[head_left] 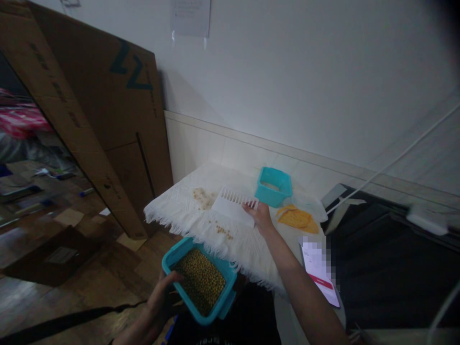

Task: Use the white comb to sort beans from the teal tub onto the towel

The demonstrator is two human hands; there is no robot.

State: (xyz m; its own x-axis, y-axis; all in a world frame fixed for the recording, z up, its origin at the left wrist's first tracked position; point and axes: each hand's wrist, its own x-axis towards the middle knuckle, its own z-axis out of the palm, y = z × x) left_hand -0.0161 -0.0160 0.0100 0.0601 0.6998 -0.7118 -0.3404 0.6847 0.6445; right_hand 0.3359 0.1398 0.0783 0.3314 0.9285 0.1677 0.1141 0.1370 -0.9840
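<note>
My left hand (161, 297) grips the left rim of a teal plastic basket (229, 286), thumb over its edge. Yellow-green beans (204, 275) fill much of it, and it hangs below the table's fringed front edge. In my right hand (261, 215) is a white plastic scoop (233, 211) with a row of slots along its far side, held low over the white cloth. Several yellow beans (223, 232) lie loose between the scoop and the front edge. Left of the scoop is a scattered patch of pale grains (204, 198), too small to name.
A second teal basket (271, 195) stands at the back against the wall. Right of it lie a yellow cloth (298, 218) and clear plastic. A phone (319, 273) rests at the table's right edge. A tall cardboard box (118, 120) rises at left. A white cable crosses at right.
</note>
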